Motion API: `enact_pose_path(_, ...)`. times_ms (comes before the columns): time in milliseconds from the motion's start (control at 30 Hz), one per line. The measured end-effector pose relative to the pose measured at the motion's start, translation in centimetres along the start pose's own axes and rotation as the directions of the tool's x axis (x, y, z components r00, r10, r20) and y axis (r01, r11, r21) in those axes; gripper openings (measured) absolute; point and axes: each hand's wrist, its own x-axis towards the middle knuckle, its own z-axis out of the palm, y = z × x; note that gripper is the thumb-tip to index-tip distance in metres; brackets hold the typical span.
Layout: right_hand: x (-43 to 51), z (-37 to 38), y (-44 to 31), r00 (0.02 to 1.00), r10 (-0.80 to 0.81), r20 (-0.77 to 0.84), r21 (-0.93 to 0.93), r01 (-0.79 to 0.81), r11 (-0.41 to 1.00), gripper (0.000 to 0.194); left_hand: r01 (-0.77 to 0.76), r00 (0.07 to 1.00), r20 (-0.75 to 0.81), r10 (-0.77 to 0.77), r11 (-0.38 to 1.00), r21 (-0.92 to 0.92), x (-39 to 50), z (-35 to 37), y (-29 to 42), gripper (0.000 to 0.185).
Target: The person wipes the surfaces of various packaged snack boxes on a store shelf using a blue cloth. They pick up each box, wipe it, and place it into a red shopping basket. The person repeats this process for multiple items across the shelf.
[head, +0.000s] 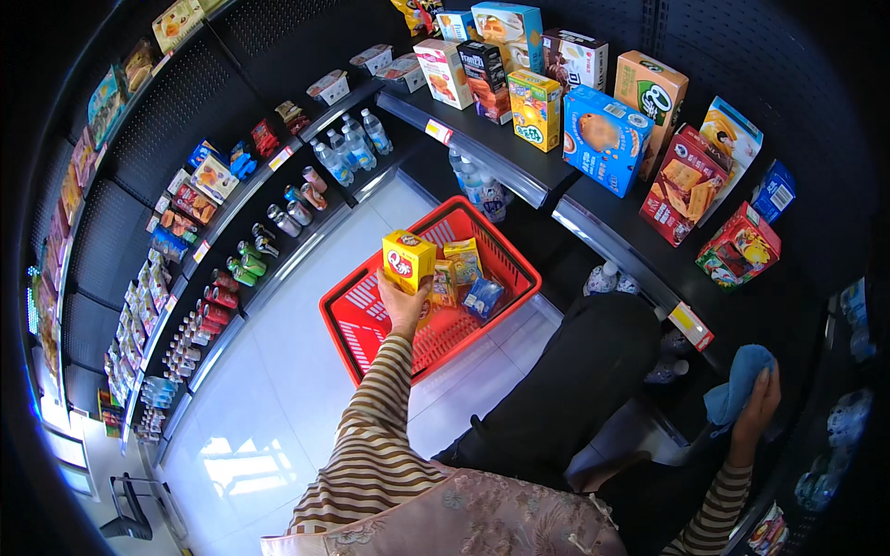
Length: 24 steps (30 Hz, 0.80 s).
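Observation:
My left hand point(403, 304) grips a yellow snack box point(409, 260) with a red and white logo, holding it over a red plastic shopping basket point(336, 306). Inside the basket lie a blue snack packet point(482, 299), a yellow snack box point(463, 260) and an orange-yellow box point(443, 283) partly behind the held one. Off to the right, my right hand point(762, 398) holds a folded blue cloth point(741, 382) near the shelf. The basket stands on the tiled floor in front of my bent knee.
Upright snack boxes, among them a blue box point(606, 139) and a dark red box point(685, 184), line the black shelf point(591, 215) ahead. Bottles stand beneath it. Along the left, shelves hold cans point(220, 297), water bottles point(334, 165) and packets. A black chair point(129, 511) is at lower left.

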Motion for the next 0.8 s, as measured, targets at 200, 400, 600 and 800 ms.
enact_pose_path(200, 0.3, 1.4, -0.3, 0.999, -0.023, 0.033, 0.028, 0.022, 0.999, 0.036, 0.243, 0.956, 0.128, -0.266, 0.955, 0.167, -0.4, 1.2, -7.5, 0.113)
enact_pose_path(400, -0.5, -0.5, -0.4, 0.975, 0.213, 0.069, 0.121, -0.220, 0.968, 0.039, 0.599, 0.765, 0.361, -0.533, 0.795, -0.095, -2.1, 5.4, -2.3, 0.062)
enact_pose_path(600, 1.1, 1.3, -4.6, 0.919, 0.354, 0.176, 0.627, -0.381, 0.679, 0.044, 0.667, 0.742, 0.436, -0.509, 0.624, -0.407, 0.6, 3.1, -3.3, 0.019)
enact_pose_path(800, 1.0, -1.4, -2.2, 0.912, 0.385, 0.142, 0.881, -0.294, 0.372, 0.036, 0.242, 0.758, 0.609, 0.234, 0.766, -0.595, -4.4, 4.7, 24.3, 0.016)
